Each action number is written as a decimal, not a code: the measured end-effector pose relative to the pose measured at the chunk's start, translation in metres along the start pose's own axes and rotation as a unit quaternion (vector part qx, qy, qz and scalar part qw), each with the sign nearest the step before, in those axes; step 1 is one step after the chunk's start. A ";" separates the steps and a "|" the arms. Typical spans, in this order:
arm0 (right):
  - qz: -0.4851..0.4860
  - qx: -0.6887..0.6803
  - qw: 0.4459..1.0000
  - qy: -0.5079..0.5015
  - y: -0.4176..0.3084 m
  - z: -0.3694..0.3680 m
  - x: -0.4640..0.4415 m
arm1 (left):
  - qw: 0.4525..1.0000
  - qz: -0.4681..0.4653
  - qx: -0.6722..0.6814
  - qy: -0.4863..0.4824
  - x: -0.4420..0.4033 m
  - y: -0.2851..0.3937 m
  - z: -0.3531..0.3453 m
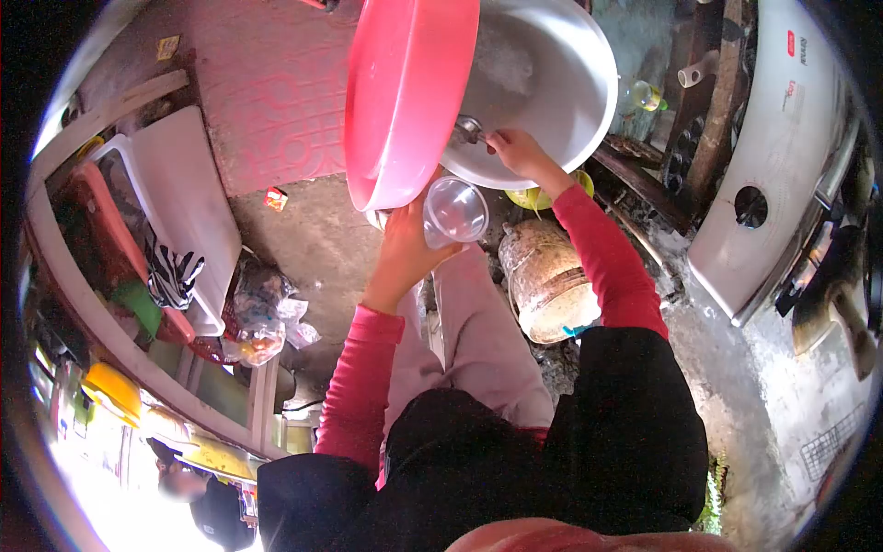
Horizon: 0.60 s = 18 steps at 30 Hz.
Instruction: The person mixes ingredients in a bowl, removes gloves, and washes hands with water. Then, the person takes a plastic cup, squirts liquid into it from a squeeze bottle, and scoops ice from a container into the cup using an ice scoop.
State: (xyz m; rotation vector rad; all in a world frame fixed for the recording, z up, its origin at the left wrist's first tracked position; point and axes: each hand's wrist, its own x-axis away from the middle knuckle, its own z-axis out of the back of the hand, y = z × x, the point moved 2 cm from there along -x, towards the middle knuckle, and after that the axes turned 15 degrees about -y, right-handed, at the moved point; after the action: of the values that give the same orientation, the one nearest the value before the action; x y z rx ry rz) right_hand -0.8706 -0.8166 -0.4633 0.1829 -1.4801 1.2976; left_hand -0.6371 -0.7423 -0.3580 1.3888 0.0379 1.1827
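Note:
My right hand (522, 156) grips a metal spoon (469, 125), its bowl near the pink basin's edge and over the large silver-coloured basin (561, 152). My left hand (402, 253) is closed around a clear plastic cup (457, 210), thumb on the near side. Its fingertips reach up beside the lower edge of a pink plastic basin (405, 101), partly hidden there; whether they also hold that edge I cannot tell. The pink basin is tilted steeply on its side and overlaps the left part of the silver-coloured basin. The cup looks see-through, with nothing visible inside.
A stained bucket (550, 281) stands by my right leg, below a yellow-green container (533, 196). At right is a white gas stove (768, 166). Leftward lie a white board (184, 193) and plastic bags (260, 317). Another person (216, 506) appears at lower left.

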 end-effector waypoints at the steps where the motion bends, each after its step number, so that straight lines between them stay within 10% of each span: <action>1: 0.002 0.000 1.000 0.000 -0.003 0.000 0.004 | 1.000 0.006 -0.009 0.001 -0.001 0.001 0.000; 18: -0.048 -0.095 0.993 -0.056 -0.014 0.010 0.024 | 0.995 -0.039 -0.060 0.068 -0.017 -0.017 -0.003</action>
State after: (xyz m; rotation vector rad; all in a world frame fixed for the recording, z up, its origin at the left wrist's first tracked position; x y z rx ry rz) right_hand -0.8765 -0.8174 -0.4341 0.2022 -1.6603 1.0778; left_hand -0.6361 -0.7468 -0.3815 1.1902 0.1133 1.1926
